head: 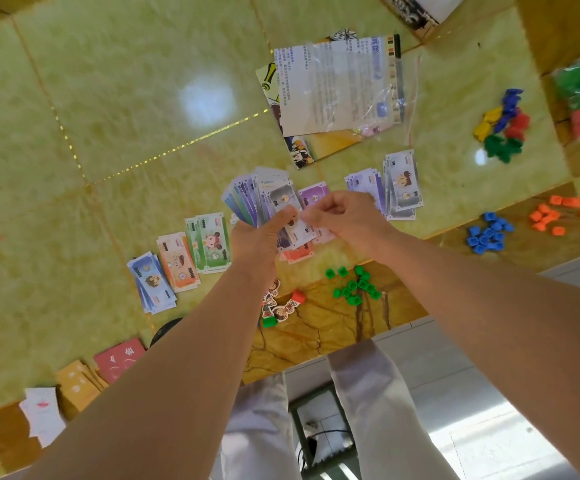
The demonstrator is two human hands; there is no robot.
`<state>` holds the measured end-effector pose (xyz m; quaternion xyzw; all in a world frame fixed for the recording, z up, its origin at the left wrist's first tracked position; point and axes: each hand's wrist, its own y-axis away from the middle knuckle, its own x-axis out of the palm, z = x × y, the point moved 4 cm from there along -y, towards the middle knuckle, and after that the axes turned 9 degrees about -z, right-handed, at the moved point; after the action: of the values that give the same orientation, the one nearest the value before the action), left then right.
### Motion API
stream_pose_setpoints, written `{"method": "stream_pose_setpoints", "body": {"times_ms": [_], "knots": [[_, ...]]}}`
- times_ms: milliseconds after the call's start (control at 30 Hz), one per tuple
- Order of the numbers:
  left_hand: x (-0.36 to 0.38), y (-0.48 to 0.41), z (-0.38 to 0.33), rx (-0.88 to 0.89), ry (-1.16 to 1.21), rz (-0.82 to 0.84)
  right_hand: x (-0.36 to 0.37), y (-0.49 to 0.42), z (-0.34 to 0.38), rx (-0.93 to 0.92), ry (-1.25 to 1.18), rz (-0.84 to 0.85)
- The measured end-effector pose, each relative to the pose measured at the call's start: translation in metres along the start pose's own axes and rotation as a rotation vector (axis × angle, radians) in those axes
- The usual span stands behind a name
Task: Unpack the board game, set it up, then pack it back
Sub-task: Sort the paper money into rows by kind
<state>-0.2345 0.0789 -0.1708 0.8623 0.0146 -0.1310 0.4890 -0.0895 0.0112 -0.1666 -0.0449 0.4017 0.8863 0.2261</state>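
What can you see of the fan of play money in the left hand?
The fan of play money holds thin paper-like notes, mostly pale purple and blue, the front one grey with a cartoon face. Spread out above the table, it is gripped at its base by the left hand; the right hand pinches one front note.

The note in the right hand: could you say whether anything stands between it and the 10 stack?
Nothing upright; only the flat purple pile and lavender pile lie between the note and the 10 stack.
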Motion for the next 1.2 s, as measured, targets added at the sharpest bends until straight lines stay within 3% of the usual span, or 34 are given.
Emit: {"method": "stream_pose_setpoints", "body": {"times_ms": [233, 567, 800, 1000, 1100, 1200], "knots": [[0.029, 0.025, -0.018, -0.034, 0.132, 0.096, -0.024, -0.006, 0.003, 0.015, -0.046, -0.014], [0.07, 0.039, -0.017, 0.002, 0.007, 0.034, -0.094, -0.011, -0.006, 0.014, -0.06, -0.185], [0.095, 0.04, -0.008, -0.005, 0.006, 0.103, -0.13, -0.028, -0.034, 0.09, 0.227, -0.429], [0.102, 0.037, -0.002, -0.031, -0.024, 0.085, -0.131, -0.032, -0.039, 0.111, 0.293, -0.505], [0.103, 0.038, -0.002, -0.028, -0.036, 0.096, -0.124, -0.032, -0.03, 0.022, 0.123, -0.452], [0.103, 0.039, -0.004, -0.028, -0.03, 0.099, -0.106, -0.031, -0.019, 0.015, 0.008, -0.22]]}}
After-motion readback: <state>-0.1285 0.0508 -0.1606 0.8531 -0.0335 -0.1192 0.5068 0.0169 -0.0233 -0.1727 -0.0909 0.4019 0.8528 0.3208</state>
